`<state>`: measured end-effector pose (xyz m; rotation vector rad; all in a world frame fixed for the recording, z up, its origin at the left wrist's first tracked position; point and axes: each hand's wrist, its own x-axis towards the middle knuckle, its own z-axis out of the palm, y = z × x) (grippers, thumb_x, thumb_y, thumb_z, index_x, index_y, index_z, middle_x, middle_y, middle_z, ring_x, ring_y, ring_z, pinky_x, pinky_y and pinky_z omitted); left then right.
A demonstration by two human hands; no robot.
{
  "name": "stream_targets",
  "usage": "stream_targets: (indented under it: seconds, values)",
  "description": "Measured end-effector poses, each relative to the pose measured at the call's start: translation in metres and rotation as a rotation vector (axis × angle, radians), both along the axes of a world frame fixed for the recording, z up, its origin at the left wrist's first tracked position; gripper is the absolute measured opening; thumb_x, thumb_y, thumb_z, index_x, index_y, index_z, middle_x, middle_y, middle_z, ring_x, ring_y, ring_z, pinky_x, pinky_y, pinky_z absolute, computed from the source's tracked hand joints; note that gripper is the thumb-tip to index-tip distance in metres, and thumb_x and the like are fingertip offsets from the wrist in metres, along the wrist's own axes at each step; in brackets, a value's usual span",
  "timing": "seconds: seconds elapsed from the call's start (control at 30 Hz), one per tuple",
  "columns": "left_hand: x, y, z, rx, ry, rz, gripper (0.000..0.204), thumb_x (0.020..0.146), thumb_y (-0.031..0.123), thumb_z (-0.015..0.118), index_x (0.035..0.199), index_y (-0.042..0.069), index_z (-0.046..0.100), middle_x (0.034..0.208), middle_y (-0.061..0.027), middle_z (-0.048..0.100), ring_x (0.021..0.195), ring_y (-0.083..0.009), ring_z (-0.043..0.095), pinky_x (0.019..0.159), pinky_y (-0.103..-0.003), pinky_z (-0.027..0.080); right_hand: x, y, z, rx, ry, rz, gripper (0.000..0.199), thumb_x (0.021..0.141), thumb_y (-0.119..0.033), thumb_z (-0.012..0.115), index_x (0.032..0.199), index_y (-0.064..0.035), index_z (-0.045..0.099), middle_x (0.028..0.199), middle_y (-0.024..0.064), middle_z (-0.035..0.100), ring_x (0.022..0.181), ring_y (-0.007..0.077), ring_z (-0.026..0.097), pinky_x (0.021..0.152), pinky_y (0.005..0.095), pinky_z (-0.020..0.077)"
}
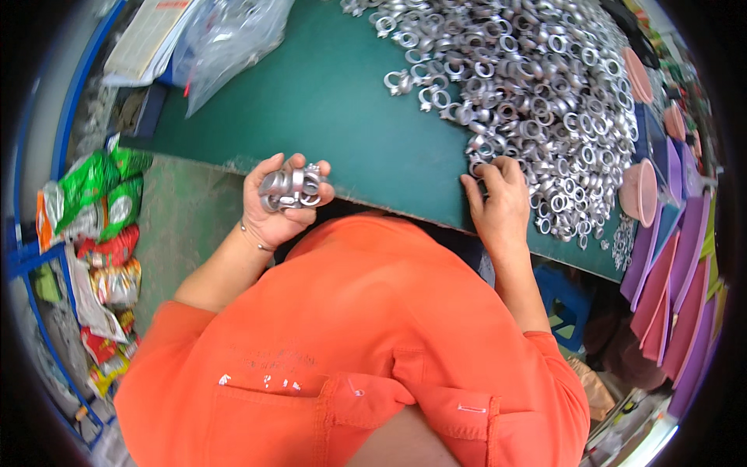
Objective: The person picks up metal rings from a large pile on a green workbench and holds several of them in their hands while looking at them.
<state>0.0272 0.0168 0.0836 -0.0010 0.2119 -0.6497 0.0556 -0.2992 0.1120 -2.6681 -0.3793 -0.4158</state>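
We note the left hand [268, 223], fingers half-curled, cupping several metal rings [292, 188], and the right hand [503, 206], fingers partly spread, grip indeterminable, at the ring pile [560, 117] on the green table [327, 117].

Rings [537, 101] lie heaped on the right of the tabletop [350, 109]. A bag [237, 47] lies at its far left, beside papers [148, 39].
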Motion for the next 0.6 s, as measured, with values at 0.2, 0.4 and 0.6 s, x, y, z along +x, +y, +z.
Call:
stream_targets:
  seconds: [0.2, 0.4, 0.6]
  values:
    - [-0.053, 0.048, -0.042, 0.244, 0.292, 0.073, 0.027, 0.088, 0.026, 0.051, 0.100, 0.006, 0.062, 0.117, -0.0157, 0.051, 0.103, -0.0329, 0.050, 0.050, -0.028, 0.049, 0.001, 0.002, -0.005, 0.165, -0.028, 0.049, 0.015, 0.071, -0.004, 0.071, 0.071, 0.0001, 0.057, 0.085, 0.0129, 0.058, 0.073, 0.0293, 0.056, 0.065, 0.0353, 0.0462]
    - [0.002, 0.002, -0.130, 0.643, 0.616, -0.023, 0.036, 0.086, 0.029, 0.053, 0.114, 0.006, 0.053, 0.115, -0.0116, 0.055, 0.109, -0.0263, 0.051, 0.095, -0.040, 0.041, -0.008, -0.001, -0.006, 0.879, 0.395, 0.004, 0.031, 0.075, 0.005, 0.068, 0.100, -0.0024, 0.052, 0.096, 0.0046, 0.058, 0.083, 0.0110, 0.056, 0.069, 0.0219, 0.0471]
    - [0.030, -0.041, -0.213, 0.328, 0.394, 0.062, 0.030, 0.086, 0.027, 0.054, 0.108, 0.006, 0.055, 0.109, -0.0086, 0.056, 0.099, -0.0230, 0.053, 0.087, -0.038, 0.044, -0.013, 0.007, 0.003, 1.043, 0.428, 0.142, 0.038, 0.073, 0.013, 0.065, 0.102, -0.0026, 0.048, 0.104, 0.0095, 0.056, 0.093, 0.0168, 0.058, 0.078, 0.0277, 0.0520]
